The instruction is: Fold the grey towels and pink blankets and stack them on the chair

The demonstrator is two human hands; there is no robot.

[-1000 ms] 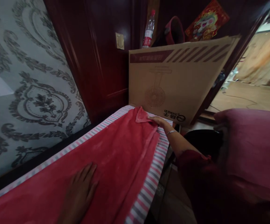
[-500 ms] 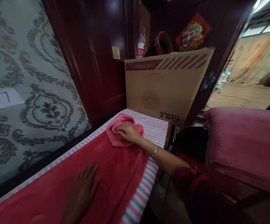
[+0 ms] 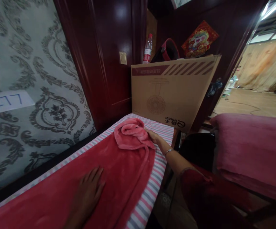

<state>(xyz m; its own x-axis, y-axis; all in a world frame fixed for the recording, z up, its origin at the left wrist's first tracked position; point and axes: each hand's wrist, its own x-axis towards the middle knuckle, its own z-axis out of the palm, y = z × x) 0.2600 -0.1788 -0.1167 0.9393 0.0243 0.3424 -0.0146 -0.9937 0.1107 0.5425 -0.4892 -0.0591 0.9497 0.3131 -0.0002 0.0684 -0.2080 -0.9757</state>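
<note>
Two hands at work, head view. One red plush towel (image 3: 119, 165) lies lengthwise on one pink-and-grey striped padded board (image 3: 152, 187), its far end bunched into a loose roll. Left hand (image 3: 86, 195) flat, fingers spread, pressing on the towel's near part, grasping nothing. Right hand (image 3: 153, 136) against the rolled end; how far its fingers close, cannot tell. One brown cardboard box (image 3: 173, 89) stands past the board; one clear plastic bottle (image 3: 148, 49) behind it.
</note>
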